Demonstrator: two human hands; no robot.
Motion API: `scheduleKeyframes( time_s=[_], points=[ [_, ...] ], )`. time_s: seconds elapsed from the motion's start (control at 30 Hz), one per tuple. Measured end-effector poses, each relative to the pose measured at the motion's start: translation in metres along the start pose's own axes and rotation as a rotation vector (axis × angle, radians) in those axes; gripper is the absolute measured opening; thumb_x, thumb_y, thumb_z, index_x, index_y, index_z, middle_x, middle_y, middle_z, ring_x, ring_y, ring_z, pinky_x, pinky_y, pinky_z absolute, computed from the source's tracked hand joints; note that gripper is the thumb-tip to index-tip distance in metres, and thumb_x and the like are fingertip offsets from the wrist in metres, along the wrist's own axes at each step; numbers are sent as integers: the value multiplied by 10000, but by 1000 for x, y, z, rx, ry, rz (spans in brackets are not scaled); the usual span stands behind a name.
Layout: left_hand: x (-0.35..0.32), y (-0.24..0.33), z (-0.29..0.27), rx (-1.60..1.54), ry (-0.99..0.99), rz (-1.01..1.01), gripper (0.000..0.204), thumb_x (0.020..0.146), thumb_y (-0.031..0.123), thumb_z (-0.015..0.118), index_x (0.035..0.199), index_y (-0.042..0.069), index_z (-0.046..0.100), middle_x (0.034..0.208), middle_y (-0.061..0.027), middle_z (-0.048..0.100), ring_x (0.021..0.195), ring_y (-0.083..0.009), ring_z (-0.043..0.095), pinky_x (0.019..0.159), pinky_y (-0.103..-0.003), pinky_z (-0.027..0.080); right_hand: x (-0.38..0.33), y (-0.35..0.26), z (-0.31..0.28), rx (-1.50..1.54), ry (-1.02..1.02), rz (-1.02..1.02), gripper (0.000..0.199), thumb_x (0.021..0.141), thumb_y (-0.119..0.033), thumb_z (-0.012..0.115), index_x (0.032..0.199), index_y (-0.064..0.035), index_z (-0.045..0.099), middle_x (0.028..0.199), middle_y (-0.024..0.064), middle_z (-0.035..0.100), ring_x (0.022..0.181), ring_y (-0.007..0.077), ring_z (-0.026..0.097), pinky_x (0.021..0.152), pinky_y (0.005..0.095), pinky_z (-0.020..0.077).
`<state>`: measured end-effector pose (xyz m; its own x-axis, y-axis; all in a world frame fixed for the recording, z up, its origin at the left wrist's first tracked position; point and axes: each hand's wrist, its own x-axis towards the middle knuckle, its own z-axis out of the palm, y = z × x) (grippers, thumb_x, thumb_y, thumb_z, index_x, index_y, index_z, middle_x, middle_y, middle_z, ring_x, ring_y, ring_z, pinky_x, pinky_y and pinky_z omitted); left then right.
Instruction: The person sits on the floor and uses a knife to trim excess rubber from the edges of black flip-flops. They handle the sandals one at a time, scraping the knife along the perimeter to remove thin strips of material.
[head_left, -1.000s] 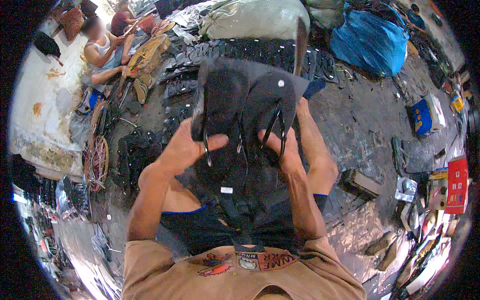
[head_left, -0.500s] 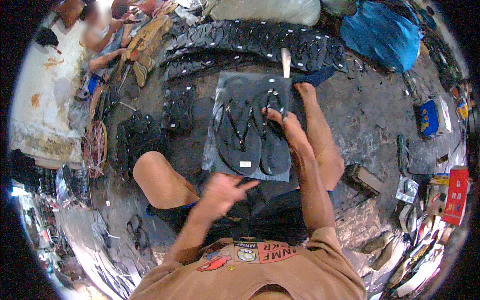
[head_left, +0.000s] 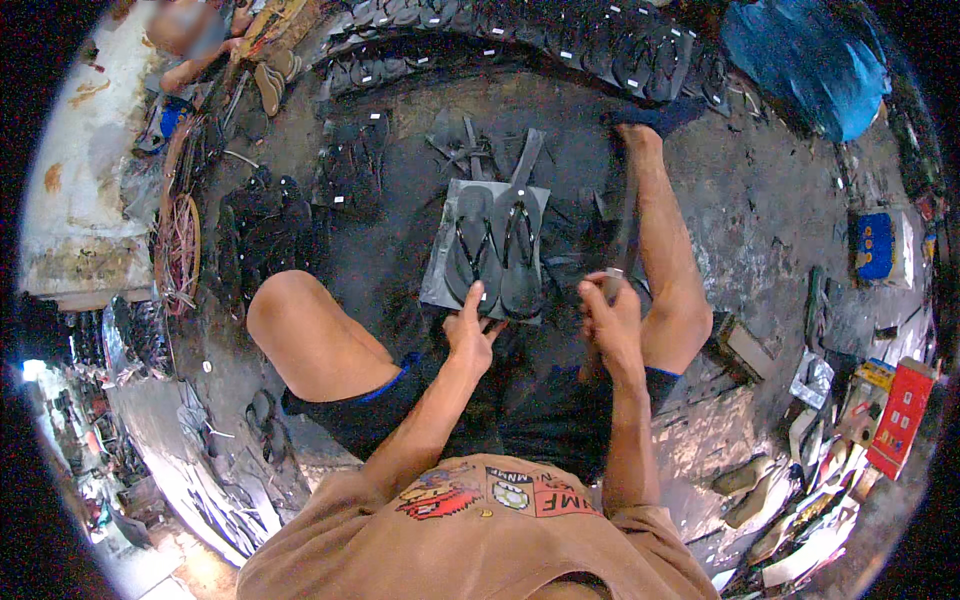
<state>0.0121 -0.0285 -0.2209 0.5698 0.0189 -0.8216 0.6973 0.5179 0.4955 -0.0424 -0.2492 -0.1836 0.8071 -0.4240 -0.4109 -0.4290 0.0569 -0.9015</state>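
From the head view I saw a pair of black flip-flops [head_left: 497, 252] lying side by side, soles down and straps up, on a grey plastic sheet [head_left: 437, 285] spread on the dark floor between my knees. My left hand [head_left: 470, 335] was at the near end of the left sandal, its fingers stretched out and apart, the index fingertip touching the heel edge; it gripped nothing. My right hand [head_left: 612, 322] was just to the right of the sheet, fingers wrapped together around the lower end of a long dark tool [head_left: 625, 228], which ran up away from me alongside my right shin; I could not tell what kind of tool it was. Beyond the sheet lay loose black straps and strips [head_left: 470, 145], and farther off a curved row of black sandals [head_left: 560, 50] with small white tags. A blue tarp [head_left: 800, 60] lay at the upper right and a red box [head_left: 903, 415] at the right edge.
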Motion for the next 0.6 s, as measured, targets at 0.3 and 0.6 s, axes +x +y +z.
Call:
scheduleKeyframes(
  time_s=[0.3,0.6],
  points=[
    [4,-28,14,186,-76,127,370,1093,148,412,1451,75,471,1318,-95,639,1102,-228,687,748,-432,666,52,-51,137,-723,-259,-342,363,868,-241,634,1146,-15,696,1073,271,717,1039,447,693,915,533,536],
    [6,34,43,-22,-6,-42,406,877,353,834,1137,119,629,933,-45,634,733,-205,624,565,-327,531,-24,-63,7,-379,5,-7,315,1020,-256,624,1232,-28,574,1084,227,718,1036,394,699,917,466,530]
  ],
)
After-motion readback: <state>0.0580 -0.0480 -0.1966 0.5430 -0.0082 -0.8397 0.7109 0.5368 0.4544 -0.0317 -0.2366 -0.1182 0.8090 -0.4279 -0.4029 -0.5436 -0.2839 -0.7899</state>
